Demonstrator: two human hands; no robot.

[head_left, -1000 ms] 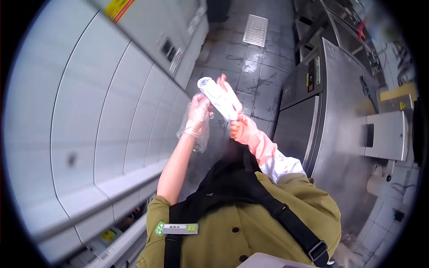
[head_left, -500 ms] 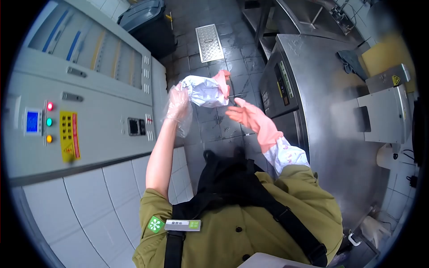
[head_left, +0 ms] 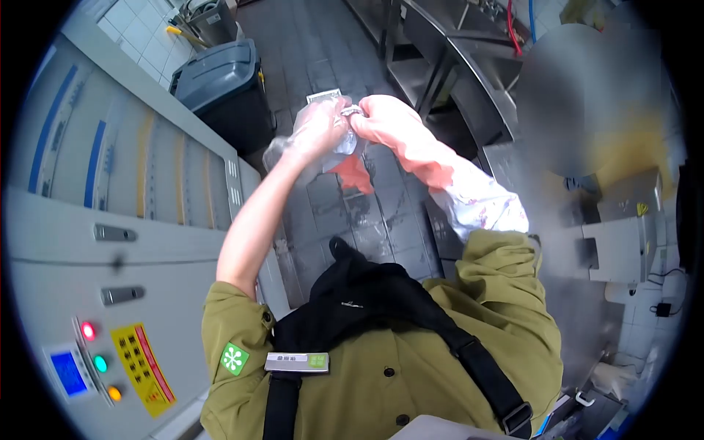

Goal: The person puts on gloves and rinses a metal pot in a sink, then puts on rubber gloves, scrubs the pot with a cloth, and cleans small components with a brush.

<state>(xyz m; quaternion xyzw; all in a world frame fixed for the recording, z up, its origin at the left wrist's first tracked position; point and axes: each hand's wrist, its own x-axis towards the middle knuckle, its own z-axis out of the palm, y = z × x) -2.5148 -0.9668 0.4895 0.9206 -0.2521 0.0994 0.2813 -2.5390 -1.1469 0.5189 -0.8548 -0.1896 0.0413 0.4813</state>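
Grey cabinet (head_left: pixel 172 257) fills the left side; wet tiled floor (head_left: pixel 330 213) runs up the middle as an aisle; steel counter (head_left: pixel 561 312) on the right, metal box unit (head_left: pixel 623 246) standing at its outer side; dark lidded bin (head_left: pixel 220 84) up the aisle, beyond the cabinet's end.

Right hand (head_left: pixel 381 121), in a long pink glove with a patterned sleeve, is closed in a pinch at the cuff edge; left hand (head_left: pixel 319 128), in a loose clear plastic glove (head_left: pixel 277 152), fingers drawn together on the same edge, no visible gap; exact finger overlap is hidden. Loose pink glove (head_left: pixel 353 174) hangs between and just below the hands, over the floor, fingers down; held by the cuff, likely so its weight keeps it straight and the opening stays reachable; both arms stretched forward, probably to keep it off the apron (head_left: pixel 367 293).

Cabinet edge is near the left forearm, counter edge near the right sleeve, so side room looks tight; more room up the aisle and downward; floor grate (head_left: pixel 323 95) shows partly behind the hands.
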